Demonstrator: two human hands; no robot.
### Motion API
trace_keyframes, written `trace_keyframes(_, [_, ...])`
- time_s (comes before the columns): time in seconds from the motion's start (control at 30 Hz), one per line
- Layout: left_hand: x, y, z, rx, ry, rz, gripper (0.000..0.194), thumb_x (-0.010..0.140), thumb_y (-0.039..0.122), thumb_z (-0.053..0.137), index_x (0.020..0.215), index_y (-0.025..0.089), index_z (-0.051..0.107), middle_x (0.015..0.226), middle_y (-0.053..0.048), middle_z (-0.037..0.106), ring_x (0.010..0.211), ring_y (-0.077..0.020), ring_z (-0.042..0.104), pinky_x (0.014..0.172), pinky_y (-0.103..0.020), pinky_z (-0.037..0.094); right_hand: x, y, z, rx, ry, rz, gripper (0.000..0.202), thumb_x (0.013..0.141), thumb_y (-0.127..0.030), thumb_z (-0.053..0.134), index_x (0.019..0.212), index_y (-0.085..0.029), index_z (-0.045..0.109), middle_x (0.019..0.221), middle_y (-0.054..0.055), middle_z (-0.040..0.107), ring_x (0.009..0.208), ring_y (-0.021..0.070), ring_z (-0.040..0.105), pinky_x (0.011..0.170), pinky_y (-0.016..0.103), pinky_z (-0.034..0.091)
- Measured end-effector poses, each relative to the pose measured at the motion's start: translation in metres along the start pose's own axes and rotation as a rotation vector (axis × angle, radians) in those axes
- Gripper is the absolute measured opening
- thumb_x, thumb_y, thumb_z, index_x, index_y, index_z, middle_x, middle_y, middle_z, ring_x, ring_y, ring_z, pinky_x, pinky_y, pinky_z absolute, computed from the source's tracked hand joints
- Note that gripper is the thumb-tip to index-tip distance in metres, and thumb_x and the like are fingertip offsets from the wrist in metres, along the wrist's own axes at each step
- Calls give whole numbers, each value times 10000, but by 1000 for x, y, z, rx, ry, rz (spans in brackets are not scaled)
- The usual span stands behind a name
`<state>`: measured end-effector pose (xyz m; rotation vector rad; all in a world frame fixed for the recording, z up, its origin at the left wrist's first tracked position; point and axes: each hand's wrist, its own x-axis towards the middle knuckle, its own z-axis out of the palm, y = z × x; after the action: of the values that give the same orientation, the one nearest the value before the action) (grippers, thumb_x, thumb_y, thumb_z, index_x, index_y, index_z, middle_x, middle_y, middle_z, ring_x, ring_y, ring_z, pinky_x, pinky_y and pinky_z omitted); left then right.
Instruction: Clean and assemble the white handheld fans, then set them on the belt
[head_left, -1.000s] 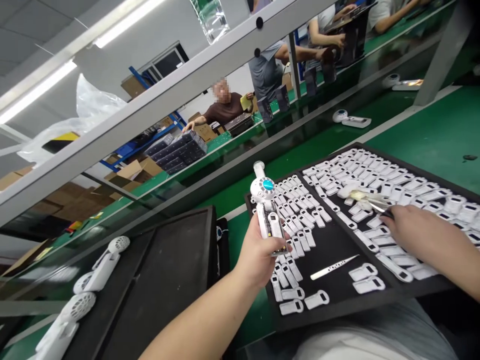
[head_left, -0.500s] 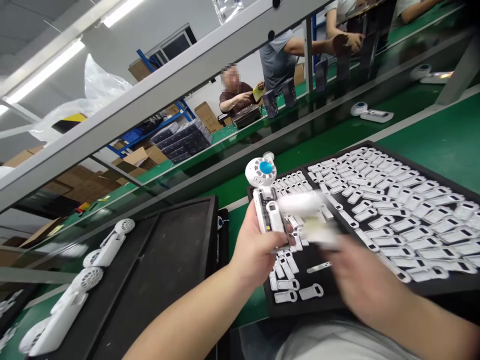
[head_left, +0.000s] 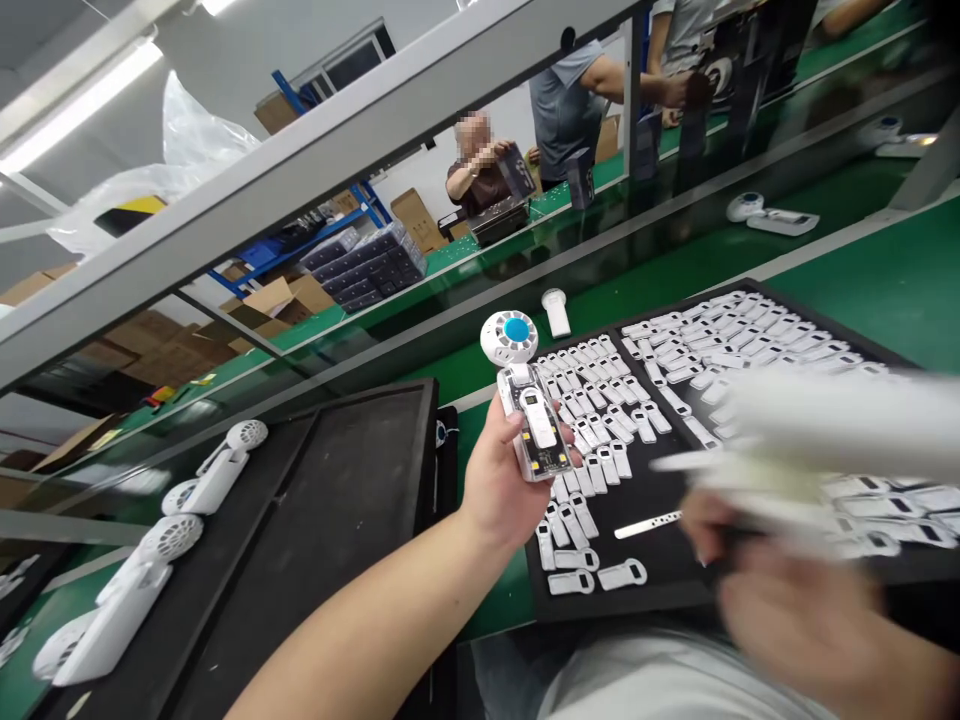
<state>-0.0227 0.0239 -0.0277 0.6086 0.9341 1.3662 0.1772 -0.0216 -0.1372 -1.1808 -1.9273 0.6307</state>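
My left hand (head_left: 499,465) is closed round the handle of a white handheld fan (head_left: 510,338) with a blue hub. The handle's front is open, showing a circuit board (head_left: 551,460) with small yellow parts. On that board lies a narrow white piece (head_left: 537,412) with a small dark window. My right hand (head_left: 795,590), smeared by motion, grips a blurred white tool (head_left: 825,430) with a thin tip pointing left; its kind is hard to make out. Below both lies a black tray (head_left: 652,600) holding rows of white cover pieces (head_left: 600,425).
Left is another black tray (head_left: 360,480) with several white fans (head_left: 172,540) along its far side. A perforated white strip (head_left: 646,525) lies on the right tray. Fans (head_left: 780,220) rest on the green bench beyond. A metal beam (head_left: 315,150) crosses ahead; co-workers (head_left: 487,175) work behind it.
My right hand has swung away to the right with the white tool, leaving the fan. The left hand keeps the fan nearly in place, its board now in plain view.
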Motion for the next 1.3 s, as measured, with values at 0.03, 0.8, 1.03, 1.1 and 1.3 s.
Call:
trace_keyframes(0.03, [0, -1, 0, -7, 10, 13, 396, 723, 359, 687, 1059, 218, 532, 884, -32, 634, 704, -184, 629, 616, -305, 526, -1, -5, 4, -1, -44, -47, 246, 987, -288, 365, 852, -259, 569, 645, 43, 628, 565, 218, 625, 544, 317, 487])
trace_keyframes(0.8, [6, -4, -12, 83, -144, -27, 419, 587, 88, 596, 988, 184, 527, 936, -42, 647, 690, -169, 621, 532, -307, 549, 39, 175, -73, -756, -331, 624, 428, 1006, -486, 246, 942, -212, 568, 946, 170, 699, 759, 303, 674, 648, 408, 433])
trace_keyframes(1.03, [3, -4, -9, 151, -161, -18, 483, 570, 92, 649, 1015, 194, 490, 937, -32, 636, 686, -162, 623, 564, -309, 552, 37, 179, -69, -746, -299, 631, 444, 985, -533, 257, 969, -213, 565, 953, 152, 696, 771, 311, 661, 640, 411, 437])
trace_keyframes(1.1, [2, -3, -9, 174, -159, -23, 546, 556, 70, 672, 1049, 203, 479, 958, -28, 632, 704, -166, 632, 588, -316, 559, 37, 178, -70, -743, -301, 629, 443, 986, -526, 266, 968, -204, 570, 953, 162, 696, 771, 315, 659, 633, 414, 434])
trace_keyframes(1.3, [3, -5, -10, 181, -170, -13, 496, 597, 107, 633, 1056, 214, 479, 973, -32, 630, 695, -175, 629, 563, -328, 553, 38, 166, -72, -725, -305, 617, 479, 1012, -495, 214, 984, -189, 581, 987, 193, 692, 804, 326, 666, 640, 419, 428])
